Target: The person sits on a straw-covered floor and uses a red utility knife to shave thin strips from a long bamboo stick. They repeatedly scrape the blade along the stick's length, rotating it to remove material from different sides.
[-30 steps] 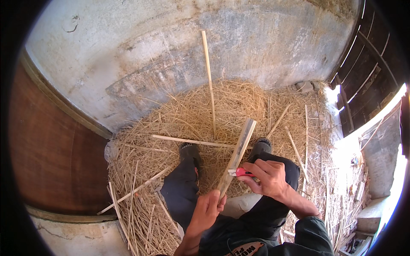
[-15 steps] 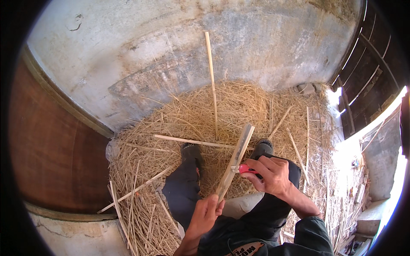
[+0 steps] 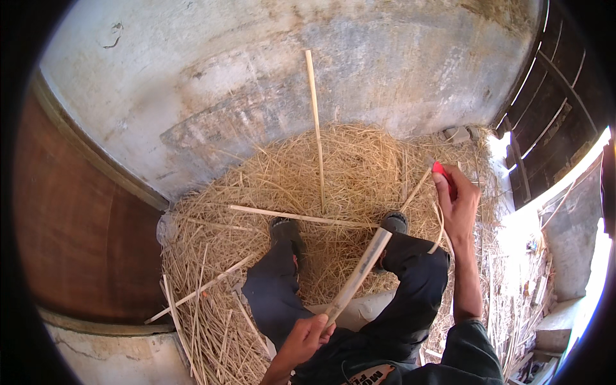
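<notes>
Left hand (image 3: 307,339) is gripping a pale split bamboo stick (image 3: 359,274) upward for trimming; right hand (image 3: 457,200) is clutching a red-handled knife (image 3: 444,176) above the straw heap (image 3: 333,186).

Floor (image 3: 192,96): bare grey concrete toward its far edge. Straw pile (image 3: 359,173) covers it under my shoes (image 3: 285,230). Split bamboo strips (image 3: 301,217) lie across the straw, one long strip (image 3: 314,122) running onto bare concrete.

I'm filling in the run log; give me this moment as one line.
left hand: grips bamboo strip | right hand: raised, holds red-handled tool | underfoot: straw
</notes>
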### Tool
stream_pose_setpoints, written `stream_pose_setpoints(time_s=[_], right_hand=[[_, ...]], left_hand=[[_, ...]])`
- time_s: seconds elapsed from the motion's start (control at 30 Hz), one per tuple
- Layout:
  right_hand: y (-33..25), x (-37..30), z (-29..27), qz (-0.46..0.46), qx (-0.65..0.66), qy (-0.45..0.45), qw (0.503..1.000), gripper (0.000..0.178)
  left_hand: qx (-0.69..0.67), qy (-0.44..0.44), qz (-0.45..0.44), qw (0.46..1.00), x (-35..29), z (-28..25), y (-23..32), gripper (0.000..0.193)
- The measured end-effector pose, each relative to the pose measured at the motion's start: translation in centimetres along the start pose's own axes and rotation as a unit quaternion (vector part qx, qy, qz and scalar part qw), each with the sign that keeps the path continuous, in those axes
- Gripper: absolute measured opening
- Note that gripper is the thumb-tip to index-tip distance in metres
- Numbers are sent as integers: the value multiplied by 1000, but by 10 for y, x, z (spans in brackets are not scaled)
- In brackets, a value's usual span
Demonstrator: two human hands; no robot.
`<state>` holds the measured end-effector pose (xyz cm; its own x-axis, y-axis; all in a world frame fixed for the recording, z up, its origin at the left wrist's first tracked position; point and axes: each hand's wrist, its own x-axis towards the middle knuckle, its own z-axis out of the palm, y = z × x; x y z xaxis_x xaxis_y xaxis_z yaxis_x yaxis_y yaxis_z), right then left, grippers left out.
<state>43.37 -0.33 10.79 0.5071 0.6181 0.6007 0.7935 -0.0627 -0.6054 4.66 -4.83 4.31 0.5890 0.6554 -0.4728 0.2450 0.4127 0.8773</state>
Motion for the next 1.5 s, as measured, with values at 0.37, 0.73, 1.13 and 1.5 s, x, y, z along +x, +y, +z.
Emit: stream_pose_setpoints(time_s=[0.37, 0.73, 1.13, 1.5], right_hand=[[-35, -44, 15, 128, 271, -237, 924, 37], [-38, -56, 28, 230, 409, -276, 839, 22], [-39, -59, 30, 214, 446, -238, 836, 23], [-36, -73, 32, -145, 233, -243, 931, 37]], left_hand=[[-97, -37, -29, 994, 26, -14, 28, 56], [-49, -45, 44, 997, 46, 1, 19, 50], [111, 92, 193, 971, 58, 17, 34, 38], [71, 82, 224, 969, 65, 12, 63, 43]])
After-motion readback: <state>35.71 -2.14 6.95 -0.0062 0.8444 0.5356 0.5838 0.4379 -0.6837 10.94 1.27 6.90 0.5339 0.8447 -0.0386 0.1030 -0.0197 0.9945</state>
